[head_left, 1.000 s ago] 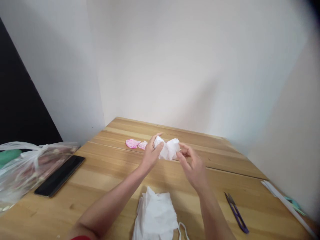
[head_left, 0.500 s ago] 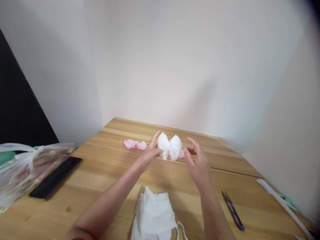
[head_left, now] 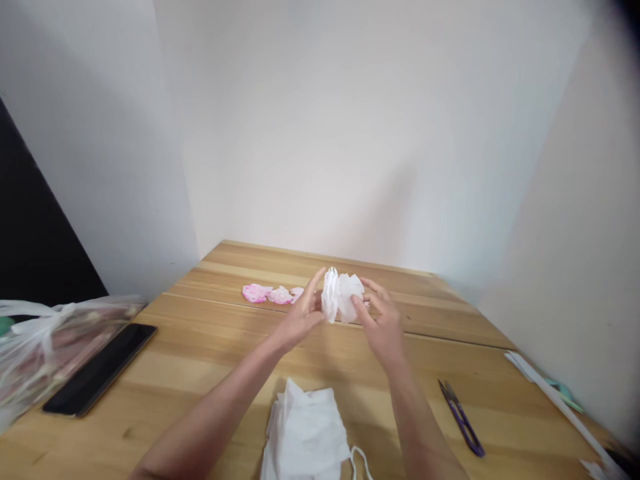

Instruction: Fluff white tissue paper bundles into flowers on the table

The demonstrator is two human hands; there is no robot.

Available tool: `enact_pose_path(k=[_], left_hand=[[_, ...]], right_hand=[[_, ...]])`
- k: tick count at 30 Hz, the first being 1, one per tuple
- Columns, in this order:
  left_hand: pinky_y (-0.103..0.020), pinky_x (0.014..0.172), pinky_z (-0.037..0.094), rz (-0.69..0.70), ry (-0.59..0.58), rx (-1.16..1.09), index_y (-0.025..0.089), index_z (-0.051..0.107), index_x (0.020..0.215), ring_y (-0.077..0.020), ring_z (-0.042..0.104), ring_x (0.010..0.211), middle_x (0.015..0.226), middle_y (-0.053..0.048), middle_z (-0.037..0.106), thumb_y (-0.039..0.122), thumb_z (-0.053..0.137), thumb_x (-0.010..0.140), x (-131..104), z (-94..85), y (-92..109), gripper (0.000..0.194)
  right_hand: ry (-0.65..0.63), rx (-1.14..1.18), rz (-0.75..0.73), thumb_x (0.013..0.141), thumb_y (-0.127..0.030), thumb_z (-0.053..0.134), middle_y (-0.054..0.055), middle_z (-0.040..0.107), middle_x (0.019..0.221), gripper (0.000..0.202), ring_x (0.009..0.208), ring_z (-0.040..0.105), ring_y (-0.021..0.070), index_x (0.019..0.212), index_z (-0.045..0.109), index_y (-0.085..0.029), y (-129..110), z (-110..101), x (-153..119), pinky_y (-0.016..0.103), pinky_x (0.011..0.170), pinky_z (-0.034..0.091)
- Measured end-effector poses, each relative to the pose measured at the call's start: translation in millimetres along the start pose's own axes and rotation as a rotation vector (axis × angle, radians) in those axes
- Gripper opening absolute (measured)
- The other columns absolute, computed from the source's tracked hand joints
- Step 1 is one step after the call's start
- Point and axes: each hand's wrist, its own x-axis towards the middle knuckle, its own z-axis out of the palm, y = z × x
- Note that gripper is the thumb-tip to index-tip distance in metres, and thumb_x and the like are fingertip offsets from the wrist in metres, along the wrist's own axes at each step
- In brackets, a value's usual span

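A gathered white tissue-like piece [head_left: 342, 297], pinched at its middle and fanned into layers, is held up between both hands. My left hand [head_left: 304, 312] is closed on its left side, thumb below and fingers behind. On its right side, my right hand [head_left: 381, 319] grips the edge between thumb and fingers. Behind the hands, a row of pink and white crumpled pieces [head_left: 257, 293] lies on the wooden table, partly hidden. Below the forearms is a stack of folded white sheets [head_left: 311, 433], with a white string [head_left: 359, 460] at its right.
On the left of the table [head_left: 190, 373] lie a black phone [head_left: 103, 368] and a clear plastic bag [head_left: 65, 350]. Purple-handled snips [head_left: 463, 419] are at right, and white strips [head_left: 555, 400] lie along the right edge.
The white piece has gone from two smooth puffed lobes to spread, ruffled layers. My right hand has moved in and taken hold of its right side. The view has shifted slightly.
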Motion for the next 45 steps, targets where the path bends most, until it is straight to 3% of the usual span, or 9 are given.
enact_pose_path(k=[6, 11, 13, 17, 23, 27, 31, 36, 45], left_hand=[[-0.027, 0.075, 0.048, 0.009, 0.23, -0.054, 0.019, 0.039, 0.13, -0.0159, 0.065, 0.088, 0.11, -0.01, 0.066, 0.013, 0.054, 0.07, 10.8, -10.0, -10.4, 0.062], [-0.024, 0.066, 0.047, 0.066, 0.322, 0.052, 0.017, 0.041, 0.121, -0.0178, 0.065, 0.088, 0.107, -0.012, 0.067, 0.019, 0.064, 0.07, 13.6, -10.8, -13.1, 0.056], [-0.024, 0.067, 0.048, 0.093, 0.328, 0.062, 0.017, 0.041, 0.119, -0.0186, 0.064, 0.092, 0.109, -0.013, 0.066, 0.022, 0.066, 0.072, 14.0, -11.5, -14.4, 0.053], [-0.024, 0.069, 0.048, 0.122, 0.333, 0.082, 0.017, 0.042, 0.116, -0.0193, 0.064, 0.096, 0.111, -0.014, 0.065, 0.022, 0.066, 0.072, 14.4, -12.3, -16.6, 0.05], [-0.027, 0.073, 0.05, 0.12, 0.329, 0.099, 0.019, 0.043, 0.104, -0.0193, 0.064, 0.096, 0.11, -0.012, 0.065, 0.019, 0.065, 0.071, 13.1, -7.2, -18.7, 0.039], [-0.031, 0.087, 0.048, 0.162, 0.34, 0.225, 0.018, 0.048, 0.092, -0.0181, 0.063, 0.099, 0.105, -0.01, 0.065, 0.019, 0.066, 0.07, 10.0, -3.9, -21.5, 0.028], [-0.029, 0.083, 0.047, 0.209, 0.283, 0.377, 0.016, 0.054, 0.081, -0.0177, 0.062, 0.096, 0.105, -0.01, 0.065, 0.028, 0.058, 0.08, 5.2, -3.8, -18.4, 0.013], [-0.027, 0.08, 0.044, 0.269, 0.234, 0.48, 0.015, 0.056, 0.07, -0.0174, 0.061, 0.09, 0.096, -0.008, 0.068, 0.038, 0.048, 0.087, 4.0, -6.1, -14.3, 0.03], [-0.025, 0.072, 0.046, 0.217, 0.276, 0.479, 0.015, 0.053, 0.067, -0.0161, 0.059, 0.08, 0.088, -0.006, 0.063, 0.039, 0.072, 0.065, 5.2, -5.6, -17.8, 0.031]], right_hand=[[-0.053, 0.131, 0.096, 0.086, -0.036, 0.053, 0.008, 0.062, 0.117, 0.024, 0.112, 0.055, 0.0237, 0.071, 0.065, -0.021, 1.7, -0.9, 2.3, 0.044, 0.097, 0.038], [0.096, 0.05, 0.027, 0.086, -0.034, 0.053, 0.008, 0.064, 0.112, 0.018, 0.108, 0.056, 0.0227, 0.086, 0.066, -0.021, -10.8, -10.3, 0.3, 0.041, 0.095, 0.04], [0.113, 0.032, -0.019, 0.087, -0.033, 0.053, 0.007, 0.067, 0.1, 0.018, 0.097, 0.06, 0.0205, 0.09, 0.066, -0.022, -19.2, -15.3, -2.4, 0.036, 0.088, 0.044], [0.003, 0.053, -0.023, 0.089, -0.031, 0.052, 0.002, 0.069, 0.082, 0.018, 0.075, 0.061, 0.0155, 0.088, 0.067, -0.022, -31.0, -16.9, -7.4, 0.028, 0.071, 0.046], [-0.113, 0.088, -0.012, 0.09, -0.032, 0.05, 0.003, 0.069, 0.087, 0.021, 0.077, 0.061, 0.015, 0.095, 0.067, -0.021, -30.7, -8.5, -7.7, 0.026, 0.07, 0.047], [-0.119, 0.045, -0.032, 0.089, -0.033, 0.05, 0.003, 0.067, 0.08, 0.021, 0.072, 0.059, 0.0147, 0.092, 0.066, -0.02, -26.4, -4.9, -7.2, 0.027, 0.067, 0.046], [-0.077, 0.028, -0.007, 0.089, -0.03, 0.049, 0.002, 0.068, 0.08, 0.021, 0.071, 0.06, 0.0141, 0.087, 0.067, -0.02, -22.1, -3.8, -7.7, 0.025, 0.066, 0.045], [-0.094, 0.022, -0.008, 0.089, -0.03, 0.049, 0.002, 0.069, 0.08, 0.02, 0.07, 0.061, 0.0142, 0.088, 0.067, -0.02, -21.3, -4.0, -8.9, 0.025, 0.066, 0.046], [-0.094, -0.016, -0.124, 0.09, -0.028, 0.05, 0.003, 0.069, 0.081, 0.016, 0.073, 0.061, 0.0157, 0.092, 0.065, -0.02, -23.7, -0.4, -12.7, 0.027, 0.067, 0.047]])
